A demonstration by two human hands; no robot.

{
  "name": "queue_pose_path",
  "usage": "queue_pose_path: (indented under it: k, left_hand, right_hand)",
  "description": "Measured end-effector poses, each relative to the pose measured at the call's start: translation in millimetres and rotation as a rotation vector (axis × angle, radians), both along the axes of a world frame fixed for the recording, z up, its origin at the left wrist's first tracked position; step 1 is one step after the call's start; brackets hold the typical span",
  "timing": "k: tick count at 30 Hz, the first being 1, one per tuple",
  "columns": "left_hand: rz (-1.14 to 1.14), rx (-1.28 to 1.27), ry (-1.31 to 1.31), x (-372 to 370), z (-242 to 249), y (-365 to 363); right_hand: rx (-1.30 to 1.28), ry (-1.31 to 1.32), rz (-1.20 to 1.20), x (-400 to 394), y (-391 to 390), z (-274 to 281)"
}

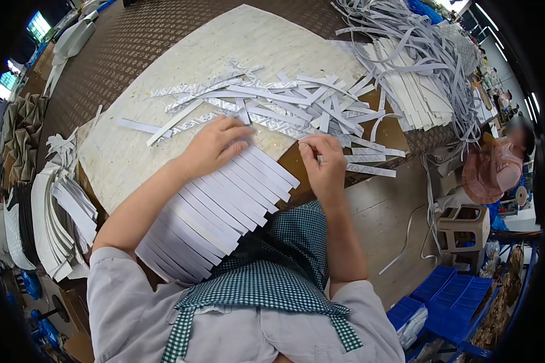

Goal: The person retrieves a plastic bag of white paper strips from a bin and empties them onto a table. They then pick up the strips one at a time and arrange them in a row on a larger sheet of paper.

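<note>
A row of overlapping white strips [206, 199] lies at the near edge of the worktable, with staggered ends toward my apron. My left hand [219, 145] rests over the far end of this row, fingers slightly bent and thumb apart from them. To its right, my right hand [324, 162] pinches the end of a white strip at the edge of the loose pile; its fingertips partly hide the grip. Just beyond both hands spreads the pile of loose strips [278, 100], some plain and some with a shiny pattern.
A pale board [181, 63] covers part of the patterned brown table [157, 30]. Bundled and tangled strips [415, 78] heap up at the far right. More white pieces [51, 212] hang at left. A stool [464, 233], blue trays [451, 296] and a seated person [496, 163] are at right.
</note>
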State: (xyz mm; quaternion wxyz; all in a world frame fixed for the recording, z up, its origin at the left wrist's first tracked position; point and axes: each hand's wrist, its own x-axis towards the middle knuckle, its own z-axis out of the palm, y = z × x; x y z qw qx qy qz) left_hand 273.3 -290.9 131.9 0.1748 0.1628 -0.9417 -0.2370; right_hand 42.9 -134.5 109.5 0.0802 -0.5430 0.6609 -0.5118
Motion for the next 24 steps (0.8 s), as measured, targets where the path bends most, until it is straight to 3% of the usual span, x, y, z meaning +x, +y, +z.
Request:
queue_pose_path:
  k: [2,9,12,15,20,24]
  left_hand:
    - [0.020,-0.034,0.000,-16,-4,-15]
    - [0.058,-0.217,0.092,-67,-17,-57]
    - [0.116,-0.109,0.028,-83,-14,-69]
    - [0.250,-0.067,0.004,-93,-5,-59]
    - [0.219,-0.188,0.180,-86,-14,-49]
    - [0.194,-0.179,0.150,-74,-10,-40]
  right_hand:
    - [-0.012,0.379,-0.013,-20,-9,-5]
    - [-0.035,0.366,0.127,-70,-61,-17]
    - [-0.092,0.417,0.143,-92,-92,-18]
    - [-0.164,0.529,0.090,-115,-122,-25]
    - [-0.179,0.562,-0.033,-110,-145,-11]
    - [-0.130,0.544,-0.158,-73,-127,10]
